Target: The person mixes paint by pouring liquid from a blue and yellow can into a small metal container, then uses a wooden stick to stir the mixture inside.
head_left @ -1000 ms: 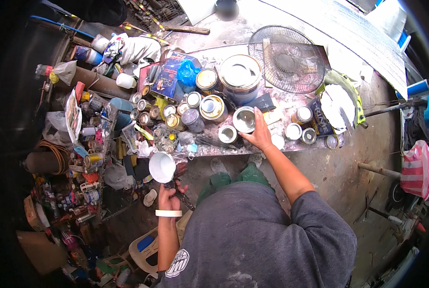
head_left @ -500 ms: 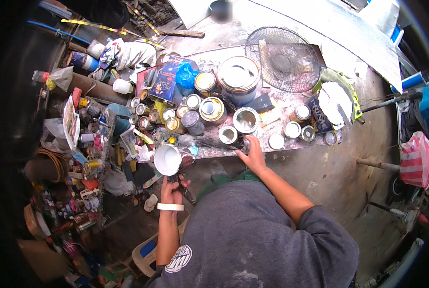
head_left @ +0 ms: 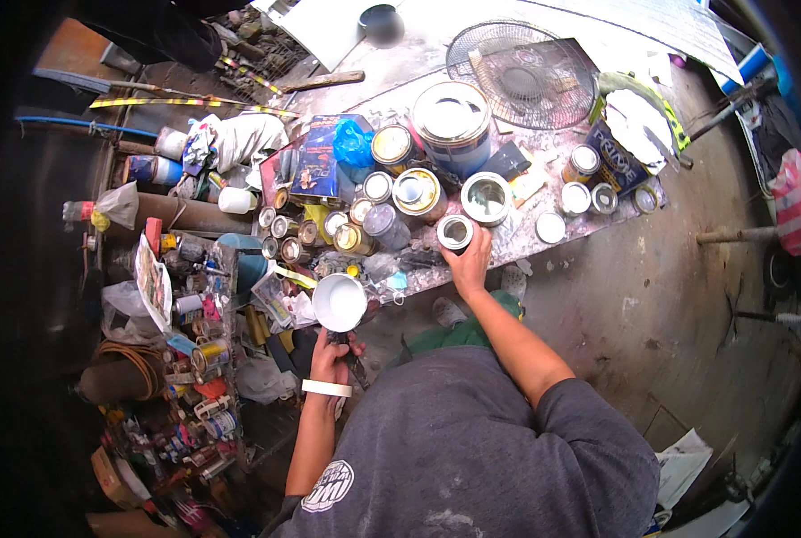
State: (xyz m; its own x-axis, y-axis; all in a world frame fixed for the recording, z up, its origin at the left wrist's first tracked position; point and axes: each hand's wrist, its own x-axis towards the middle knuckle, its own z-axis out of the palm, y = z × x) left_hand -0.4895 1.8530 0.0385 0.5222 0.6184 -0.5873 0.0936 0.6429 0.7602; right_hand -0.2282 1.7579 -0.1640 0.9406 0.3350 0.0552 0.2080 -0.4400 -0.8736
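Observation:
My left hand (head_left: pixel 329 359) is closed round the dark handle below an open white cup (head_left: pixel 339 302), which looks like the cup of a spray gun; the lower part is largely hidden. White residue coats the inside of the cup. At the table's near edge, my right hand (head_left: pixel 469 267) has its thumb and fingers round a small open paint can (head_left: pixel 454 233). That can stands just in front of a larger open tin (head_left: pixel 486 198). To its left are a grey-lidded container (head_left: pixel 387 226) and a yellow-rimmed can (head_left: pixel 418 193).
A large paint can (head_left: pixel 452 125) stands behind, with a fan guard (head_left: pixel 522 76) beyond it. Several small tins line the table's left side near a blue bag (head_left: pixel 353 143). At right are a round lid (head_left: pixel 550 228) and more tins. A cluttered shelf (head_left: pixel 199 359) is at far left.
My right hand has gone from hovering open beside the small can to gripping it. The white cup stays in my left hand. The whole view has shifted a little.

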